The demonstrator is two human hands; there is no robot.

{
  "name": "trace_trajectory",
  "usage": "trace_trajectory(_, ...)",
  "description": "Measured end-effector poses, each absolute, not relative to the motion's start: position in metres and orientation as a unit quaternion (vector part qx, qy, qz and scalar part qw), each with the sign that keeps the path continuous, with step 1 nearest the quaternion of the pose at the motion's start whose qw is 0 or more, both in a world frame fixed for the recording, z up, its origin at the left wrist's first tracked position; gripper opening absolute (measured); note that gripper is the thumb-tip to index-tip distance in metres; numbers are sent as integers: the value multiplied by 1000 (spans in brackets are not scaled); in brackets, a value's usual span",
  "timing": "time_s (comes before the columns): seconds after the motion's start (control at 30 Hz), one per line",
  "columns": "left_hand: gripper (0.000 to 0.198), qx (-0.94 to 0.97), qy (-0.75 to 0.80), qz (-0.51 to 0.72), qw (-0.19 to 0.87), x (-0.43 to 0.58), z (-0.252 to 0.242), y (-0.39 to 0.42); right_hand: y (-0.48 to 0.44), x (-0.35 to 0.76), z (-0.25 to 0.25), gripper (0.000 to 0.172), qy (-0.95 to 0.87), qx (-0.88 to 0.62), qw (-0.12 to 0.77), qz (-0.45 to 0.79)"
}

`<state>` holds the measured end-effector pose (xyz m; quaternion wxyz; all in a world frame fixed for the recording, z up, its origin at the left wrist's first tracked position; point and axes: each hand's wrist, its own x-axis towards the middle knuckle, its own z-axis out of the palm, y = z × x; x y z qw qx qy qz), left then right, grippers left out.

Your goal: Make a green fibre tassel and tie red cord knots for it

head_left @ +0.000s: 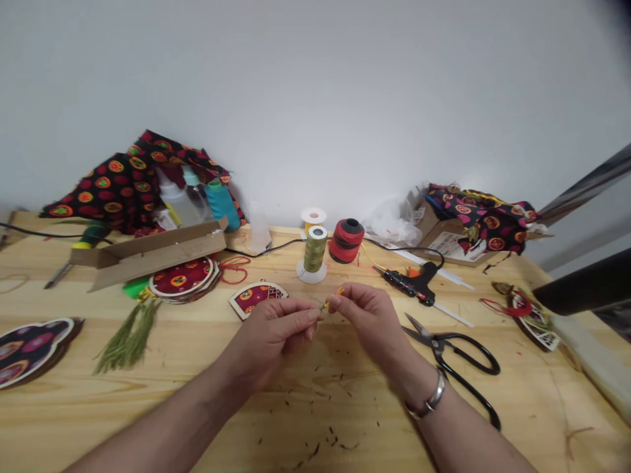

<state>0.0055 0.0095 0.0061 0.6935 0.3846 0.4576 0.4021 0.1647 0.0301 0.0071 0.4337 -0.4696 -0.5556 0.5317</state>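
Pale wood planks form our table (207, 407), which backs onto a grey-white wall (315, 98), and dark snippets (330, 447) scatter over its near part. We hold up a thin cord (326, 305), of which only a short length shows: yellow, with a duller, olive-looking part toward the left fingertips. One yellow end sticks up past the right fingertips. It is too small for us to tell whether it is knotted.

At the right, a white label (449, 244) with dark print sits on a box (428, 230); a few dark letters mark the carton (162, 255) at the left. Both are too small for us to read.

Our left hand (280, 325) pinches the cord between thumb and forefinger, the other fingers curled below. Our right hand (367, 312), with a silver bangle (436, 391) at its wrist, pinches it too, thumb pressed to forefinger. The cord spans the narrow gap between the two sets of fingertips, above the table and nearer to us than the olive spool (314, 253) and the red spool (346, 241). Our left hand partly hides a fan-shaped ornament (251, 299); scissors (438, 344) lie right of our right hand, blades parted.
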Motion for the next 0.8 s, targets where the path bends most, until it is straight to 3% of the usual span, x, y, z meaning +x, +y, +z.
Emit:
trace_trajectory(0.17,21,384,454,405,694,6,6,10,30,164,6,15,-538,-435,428,582)
trace_trajectory(0.33,17,389,464,394,691,7,8,8,27,164,3,13,-610,-451,451,471)
trace_trajectory(0.43,19,381,455,404,696,8,8,9,27,166,0,16,-620,-434,446,477)
trace_trajectory(0.67,15,344,454,441,694,5,8,11,26,162,0,48,-574,-293,415,643)
trace_trajectory(0.8,13,361,469,474,652,1,6,14,24,157,2,31,-578,-367,383,620)
